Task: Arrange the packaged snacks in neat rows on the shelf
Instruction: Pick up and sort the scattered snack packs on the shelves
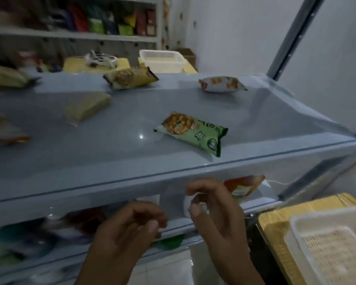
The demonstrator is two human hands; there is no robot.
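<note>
I see the left hand [130, 225] and right hand [216, 210] at lower centre of the frame, below the shelf [111, 161] edge; both sets of fingers are loosely curled, and I cannot tell whether they pinch anything. The green snack pack [191, 132] lies tilted at centre right on the shelf. A yellow pack [131, 77] and a white pack [222, 84] lie well apart toward the rear.

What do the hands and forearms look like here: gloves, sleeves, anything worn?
Both are bare. The left hand and the right hand show no gloves and no visible rings. The forearms run out of the bottom of the frame without sleeves, watch or bands in view. Motion blur hides finer detail.
</note>
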